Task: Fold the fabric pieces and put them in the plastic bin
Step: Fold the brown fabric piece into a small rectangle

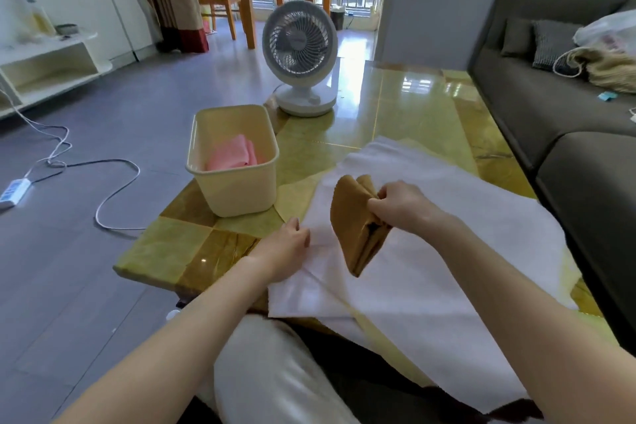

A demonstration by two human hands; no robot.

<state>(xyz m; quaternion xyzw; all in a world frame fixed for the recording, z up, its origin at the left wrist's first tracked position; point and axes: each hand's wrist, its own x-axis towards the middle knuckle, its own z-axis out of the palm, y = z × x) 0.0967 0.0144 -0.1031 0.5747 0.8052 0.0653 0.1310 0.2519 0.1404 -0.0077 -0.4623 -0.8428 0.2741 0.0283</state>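
My right hand (401,205) grips a folded brown cloth (352,224) and holds it lifted above a white fabric piece (447,244) spread over the table. My left hand (287,248) rests flat on the white fabric's left edge, fingers loosely apart, holding nothing. A cream plastic bin (234,194) stands on the table's left side, to the left of and beyond the brown cloth. Inside it lies a folded pink cloth (232,155).
The glossy green-yellow table (395,107) carries a white desk fan (299,55) at its far end. A dark sofa (550,107) runs along the right. A white cable and power strip (13,191) lie on the grey floor at left. My lap is below the near table edge.
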